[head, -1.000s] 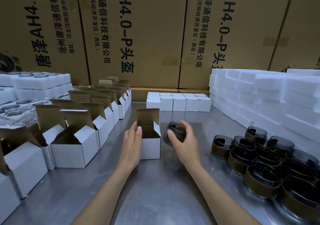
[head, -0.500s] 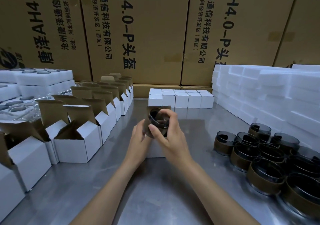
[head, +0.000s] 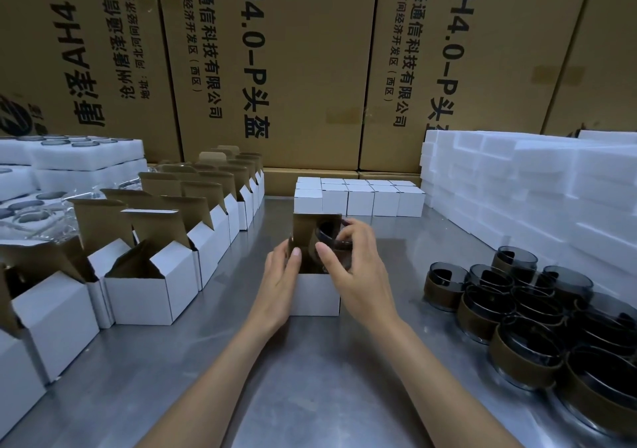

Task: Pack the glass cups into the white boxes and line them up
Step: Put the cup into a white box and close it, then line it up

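Our right hand (head: 351, 272) pinches a glass cup (head: 332, 241) at the mouth of the open white box (head: 315, 292) on the tabletop (head: 310, 378); our left hand (head: 281, 282) lies flat against its side. A tilted cup could catch the rim, or the light box could slide. The cartons (head: 275, 68) behind read "AH4.0-P" with Chinese print.

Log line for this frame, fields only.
step: cup into box | right hand: holds glass cup | left hand: steadies open white box | lid: up
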Demonstrator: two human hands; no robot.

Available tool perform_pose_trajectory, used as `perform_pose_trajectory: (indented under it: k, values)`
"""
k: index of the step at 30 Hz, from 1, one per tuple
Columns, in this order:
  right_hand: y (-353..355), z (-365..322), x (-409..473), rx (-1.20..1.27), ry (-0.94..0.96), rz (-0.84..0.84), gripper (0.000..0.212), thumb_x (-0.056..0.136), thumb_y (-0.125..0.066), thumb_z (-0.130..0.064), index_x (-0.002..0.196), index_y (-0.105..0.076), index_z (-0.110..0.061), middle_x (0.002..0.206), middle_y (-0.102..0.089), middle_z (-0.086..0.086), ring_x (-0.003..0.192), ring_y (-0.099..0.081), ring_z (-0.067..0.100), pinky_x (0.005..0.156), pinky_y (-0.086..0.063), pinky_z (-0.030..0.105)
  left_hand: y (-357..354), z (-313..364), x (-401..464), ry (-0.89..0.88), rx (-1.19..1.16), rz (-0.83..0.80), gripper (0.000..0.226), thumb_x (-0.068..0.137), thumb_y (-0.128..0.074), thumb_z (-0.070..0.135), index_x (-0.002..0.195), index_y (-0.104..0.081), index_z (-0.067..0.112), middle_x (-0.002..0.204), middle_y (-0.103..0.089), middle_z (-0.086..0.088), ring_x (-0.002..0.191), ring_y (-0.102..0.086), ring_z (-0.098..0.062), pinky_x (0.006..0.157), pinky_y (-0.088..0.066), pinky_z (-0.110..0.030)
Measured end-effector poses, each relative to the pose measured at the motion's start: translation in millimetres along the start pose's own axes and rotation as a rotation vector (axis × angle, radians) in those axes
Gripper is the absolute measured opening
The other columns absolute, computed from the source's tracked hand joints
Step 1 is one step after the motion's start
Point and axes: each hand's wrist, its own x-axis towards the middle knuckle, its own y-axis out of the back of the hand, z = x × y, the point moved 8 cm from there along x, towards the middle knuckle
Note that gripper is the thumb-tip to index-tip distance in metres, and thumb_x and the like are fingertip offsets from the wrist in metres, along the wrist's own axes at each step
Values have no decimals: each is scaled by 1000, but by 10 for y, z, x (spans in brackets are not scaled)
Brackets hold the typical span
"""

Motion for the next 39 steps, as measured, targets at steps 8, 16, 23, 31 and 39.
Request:
perform_pose_trajectory:
  k: [8, 16, 23, 31, 39]
  values:
    - [-146, 13, 3, 3, 58, -136, 10, 86, -65, -31, 83, -55, -30, 140, -32, -14, 125, -41, 9, 93, -42, 35, -8, -1, -3, 10, -40, -1, 40, 101, -27, 42, 130, -49, 26, 121, -51, 14, 122, -40, 3, 102, -28, -18]
    - [-151, 48, -13, -83, 40, -162, 6, 87, -65, -32, 86, -63, -26, 134, -32, -12, 125, -29, 6, 90, -35, 28, -34, 63, -35, 1, -33, -34, 24, 99, -27, 46, 113, -45, 52, 119, -46, 29, 121, -35, 15, 92, -25, -2]
    - [-164, 58, -12, -176, 67, -201, 18, 92, -57, -30, 82, -69, -22, 134, -40, -8, 125, -27, 8, 91, -37, 31, -33, 81, -35, -7, -48, -34, 46, 87, -30, 57, 126, -46, 37, 121, -46, 24, 115, -33, 23, 87, -25, 6]
    - [134, 189, 25, 316, -126, 169, 27, 98, -33, -33, 102, -60, -34, 111, -55, -16, 114, -45, -1, 93, -28, 8, -36, 52, -37, 33, -111, -46, 65, 83, -30, 64, 135, -45, 27, 134, -47, 9, 119, -40, 15, 102, -29, -11]
    - [-239, 562, -114, 646, -543, -165, 36, 97, -49, -29, 132, -40, -35, 132, -49, -7, 124, -43, 11, 107, -31, 33, 31, -35, 1, 191, -305, -38, 16, 98, -46, 27, 105, -58, 36, 106, -59, 13, 98, -58, -7, 75, -46, -16]
